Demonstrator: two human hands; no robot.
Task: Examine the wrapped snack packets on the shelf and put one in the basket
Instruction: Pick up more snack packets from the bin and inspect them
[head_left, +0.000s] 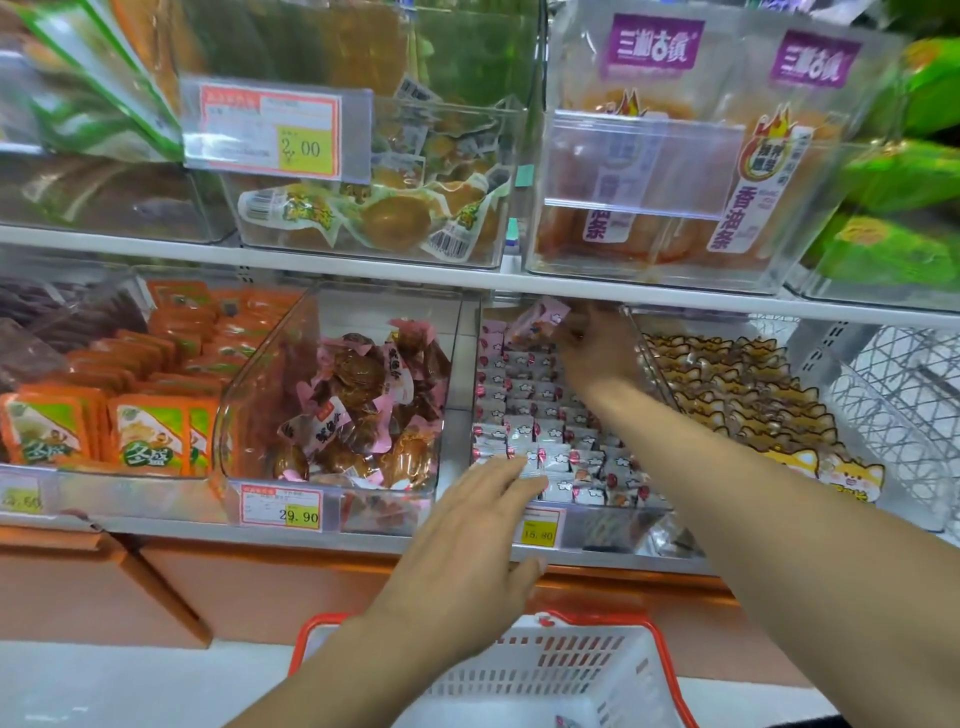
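Note:
A clear bin (460, 364) on the lower shelf holds rows of small white-and-pink wrapped snack packets (545, 441). My right hand (597, 348) reaches to the back of that bin and pinches one packet (537, 319), lifted above the rows. In front of the bin's near edge my left hand (467, 535) hovers with its fingers straight and spread, holding nothing. Below both arms sits a white slotted basket with a red rim (587, 675), at the bottom of the view.
Neighbouring clear bins hold brown snacks in pink wrappers (358, 400), orange packets (140, 410) and cat-printed packets (748, 395). The white upper shelf edge (363, 265) hangs just above my right hand. A white wire rack (893, 384) stands at the right.

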